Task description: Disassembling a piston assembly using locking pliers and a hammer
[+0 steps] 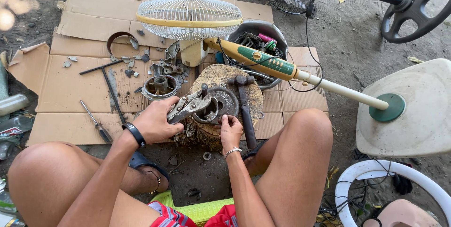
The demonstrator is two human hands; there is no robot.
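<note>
My left hand (154,120) grips a rusty metal puller tool (188,105) that reaches over a round metal motor part (221,102) lying on a wooden stump (256,96). My right hand (230,129) pinches the near rim of that round part with its fingertips. A hammer (244,102) lies on the stump just right of the part. A black wristband sits on my left wrist, a thin bracelet on the right.
A yellow stand fan (190,19) lies across flattened cardboard (70,81); its pole (338,90) runs to a base (413,109) at the right. A metal bowl of tools (256,41), a motor housing (160,86), a screwdriver (96,123) and a T-wrench (112,88) lie around.
</note>
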